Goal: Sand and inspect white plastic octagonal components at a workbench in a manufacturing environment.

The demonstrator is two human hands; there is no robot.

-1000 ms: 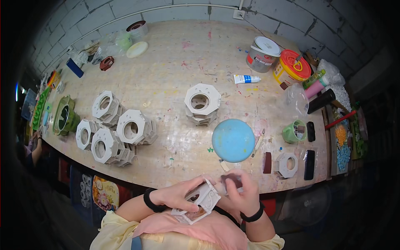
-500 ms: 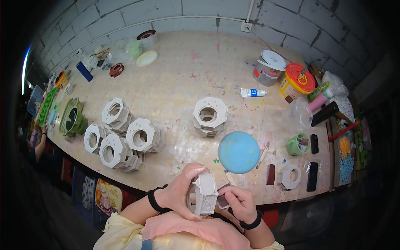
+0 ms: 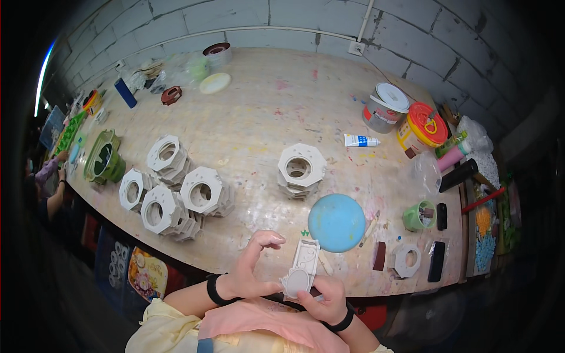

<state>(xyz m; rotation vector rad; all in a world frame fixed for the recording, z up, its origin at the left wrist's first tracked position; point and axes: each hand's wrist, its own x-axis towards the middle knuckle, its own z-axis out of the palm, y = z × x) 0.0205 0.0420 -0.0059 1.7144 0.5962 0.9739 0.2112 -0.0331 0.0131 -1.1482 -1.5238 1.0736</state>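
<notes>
Right, both hands are on the small white flat piece (image 3: 301, 267) at the near edge of the desk (image 3: 259, 135), held just above it, close to my chest. It has a rounded disc end toward me and a narrow rectangular panel with relief lines pointing away.

My right hand (image 3: 325, 299) pinches the disc end from below, fingers closed on it. My left hand (image 3: 250, 272) has the thumb against the disc's left edge; its index finger is raised and curled, off the piece. So the grip is right-hand dominant, with the left steadying.

Handling, as I judge it: light, thin, rigid, probably plaster or moulded resin like the white octagonal rings (image 3: 182, 191) stacked to the left and the single stack (image 3: 300, 170) mid-desk. It looks brittle. The neck where disc meets panel seems the weak spot, so I would not lever across it. The matte surface looks not slippery, so a light pinch should do.

Best hold, I reckon: edges of the disc end, thumb and fingers opposed, keeping off the relief face. Supporting the panel from beneath if tilting.

Nearby: the blue round plate (image 3: 336, 222) just beyond the piece, a green cup (image 3: 418, 216) and a small white ring (image 3: 407, 260) to the right. Paint tins (image 3: 385, 107) sit well apart at the far right.
</notes>
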